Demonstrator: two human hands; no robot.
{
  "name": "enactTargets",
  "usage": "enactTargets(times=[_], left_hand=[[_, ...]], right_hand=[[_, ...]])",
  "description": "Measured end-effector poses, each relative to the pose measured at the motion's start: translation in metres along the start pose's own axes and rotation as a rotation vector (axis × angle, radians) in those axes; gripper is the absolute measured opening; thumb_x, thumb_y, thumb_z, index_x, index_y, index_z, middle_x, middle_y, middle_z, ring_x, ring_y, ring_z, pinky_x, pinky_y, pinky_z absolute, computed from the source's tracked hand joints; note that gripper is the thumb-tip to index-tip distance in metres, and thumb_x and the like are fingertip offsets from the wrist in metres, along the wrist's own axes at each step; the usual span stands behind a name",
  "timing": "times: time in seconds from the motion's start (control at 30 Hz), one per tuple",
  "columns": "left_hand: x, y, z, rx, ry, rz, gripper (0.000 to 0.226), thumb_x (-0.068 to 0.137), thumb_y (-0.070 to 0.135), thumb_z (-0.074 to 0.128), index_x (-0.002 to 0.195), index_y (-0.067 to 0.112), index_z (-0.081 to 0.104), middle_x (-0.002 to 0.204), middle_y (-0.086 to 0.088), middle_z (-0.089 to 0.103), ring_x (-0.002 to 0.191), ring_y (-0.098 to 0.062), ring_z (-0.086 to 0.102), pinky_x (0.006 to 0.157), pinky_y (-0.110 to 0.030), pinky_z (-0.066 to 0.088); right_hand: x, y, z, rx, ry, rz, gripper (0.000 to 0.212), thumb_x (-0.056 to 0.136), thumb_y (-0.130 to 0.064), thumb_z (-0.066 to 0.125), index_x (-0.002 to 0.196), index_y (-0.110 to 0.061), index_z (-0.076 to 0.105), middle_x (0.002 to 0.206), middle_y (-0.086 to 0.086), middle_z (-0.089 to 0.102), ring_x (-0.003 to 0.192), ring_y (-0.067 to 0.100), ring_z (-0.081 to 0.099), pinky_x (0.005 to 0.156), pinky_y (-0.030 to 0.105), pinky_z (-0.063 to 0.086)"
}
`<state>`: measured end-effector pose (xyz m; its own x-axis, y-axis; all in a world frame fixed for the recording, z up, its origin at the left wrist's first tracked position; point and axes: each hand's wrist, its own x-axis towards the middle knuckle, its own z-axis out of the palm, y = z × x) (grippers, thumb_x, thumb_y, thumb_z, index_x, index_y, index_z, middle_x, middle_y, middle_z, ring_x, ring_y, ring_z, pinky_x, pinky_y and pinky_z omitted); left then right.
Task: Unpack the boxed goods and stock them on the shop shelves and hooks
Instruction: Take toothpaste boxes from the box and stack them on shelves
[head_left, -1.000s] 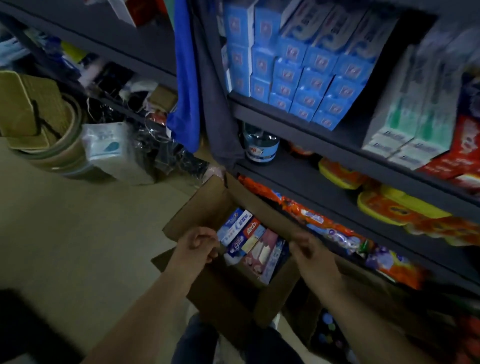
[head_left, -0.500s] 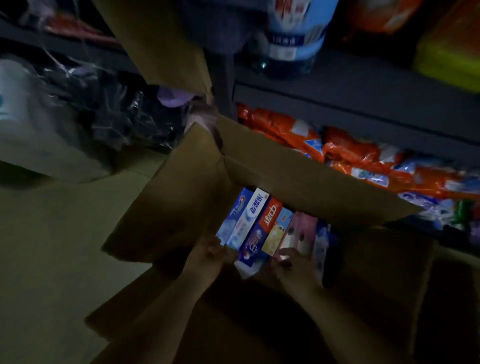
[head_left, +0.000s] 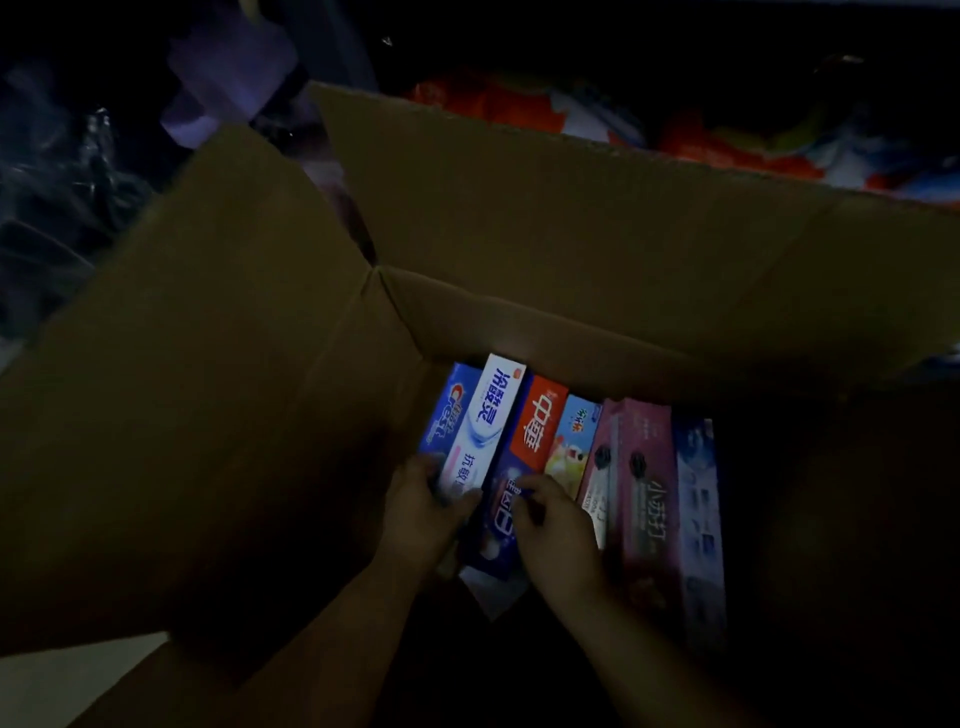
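An open cardboard box (head_left: 218, 395) fills the dim view, its flaps spread wide. Inside lies a row of toothpaste cartons: a blue one (head_left: 447, 410), a white and blue one (head_left: 491, 415), a red and purple one (head_left: 530, 441), a yellow cartoon one (head_left: 571, 441), two pink ones (head_left: 647, 493) and a pale blue one (head_left: 698, 509). My left hand (head_left: 421, 514) curls its fingers around the near end of the white and blue carton. My right hand (head_left: 553, 530) pinches the near end of the red and purple carton.
Orange and blue packets (head_left: 675, 130) lie on the low shelf behind the far flap. Clear plastic-wrapped goods (head_left: 67, 171) sit in the dark at the left. A strip of pale floor (head_left: 57, 686) shows at the bottom left.
The view has dropped from the shelves into the box and moved closer. Both hands went from the box rim down onto the near ends of the toothpaste cartons.
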<state>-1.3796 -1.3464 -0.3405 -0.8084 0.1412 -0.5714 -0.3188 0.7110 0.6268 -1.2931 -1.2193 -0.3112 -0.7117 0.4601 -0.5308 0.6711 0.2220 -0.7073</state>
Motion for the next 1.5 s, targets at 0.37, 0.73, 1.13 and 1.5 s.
enactTargets(times=[0.37, 0.73, 1.13, 1.5], left_hand=[[-0.034, 0.052, -0.026, 0.112, -0.037, -0.070, 0.048, 0.067, 0.043, 0.074, 0.099, 0.007, 0.068, 0.101, -0.008, 0.068, 0.091, -0.023, 0.063, 0.071, -0.022, 0.042], [-0.114, 0.052, -0.053, -0.360, -0.320, -0.048, 0.079, 0.035, 0.037, 0.082, 0.101, 0.000, 0.061, 0.101, -0.020, 0.070, 0.092, -0.031, 0.069, 0.082, -0.042, 0.057], [-0.112, 0.034, -0.050, -0.647, -0.394, -0.214, 0.027, 0.085, 0.016, 0.065, 0.109, 0.005, 0.064, 0.096, -0.016, 0.073, 0.078, -0.024, 0.072, 0.061, -0.031, 0.059], [-0.104, 0.030, -0.052, -0.570, -0.361, -0.276, 0.041, 0.080, 0.022, 0.072, 0.116, 0.009, 0.058, 0.112, -0.017, 0.066, 0.104, -0.033, 0.064, 0.091, -0.049, 0.051]], right_hand=[[-0.028, -0.004, -0.004, 0.181, -0.017, 0.063, 0.018, 0.097, -0.024, 0.051, 0.113, -0.020, 0.060, 0.108, -0.001, 0.063, 0.099, 0.015, 0.061, 0.086, 0.028, 0.051], [-0.050, -0.032, -0.016, 0.723, -0.169, 0.207, 0.019, 0.091, -0.023, 0.063, 0.105, -0.011, 0.067, 0.105, 0.008, 0.072, 0.095, 0.023, 0.070, 0.089, 0.041, 0.055], [-0.076, 0.016, -0.041, -0.229, 0.367, 0.121, 0.066, 0.088, -0.037, 0.061, 0.144, -0.025, 0.029, 0.149, 0.003, 0.028, 0.139, 0.021, 0.027, 0.111, 0.041, 0.034], [-0.053, 0.070, -0.044, 0.173, 0.327, 0.422, 0.105, 0.068, -0.020, 0.083, 0.150, -0.018, 0.018, 0.146, 0.012, 0.036, 0.133, 0.033, 0.038, 0.105, 0.050, 0.039]])
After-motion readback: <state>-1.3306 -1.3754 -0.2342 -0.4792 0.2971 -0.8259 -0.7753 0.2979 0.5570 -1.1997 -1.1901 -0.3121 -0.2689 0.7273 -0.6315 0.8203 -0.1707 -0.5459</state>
